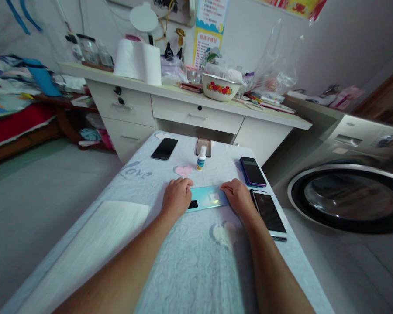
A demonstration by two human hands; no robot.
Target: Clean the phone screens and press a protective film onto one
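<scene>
A light blue phone (205, 197) lies crosswise on the cloth-covered table, its back up and its dark camera block toward the left. My left hand (177, 194) is closed on the phone's left end, fingers curled over the edge. At the opposite end, my right hand (237, 194) grips the phone between thumb and fingers. Just beyond the phone stands a small white spray bottle (201, 158) with a blue and yellow label. Behind the bottle lies a phone case (208, 148), brownish and partly hidden by it.
A black phone (164, 149) lies at the far left of the table. Along the right edge are a purple-edged phone (253, 171) and a white-framed phone (270, 211). A white sheet (94, 235) covers the left side. A washing machine (353, 174) stands at right, a drawer desk (196, 114) behind.
</scene>
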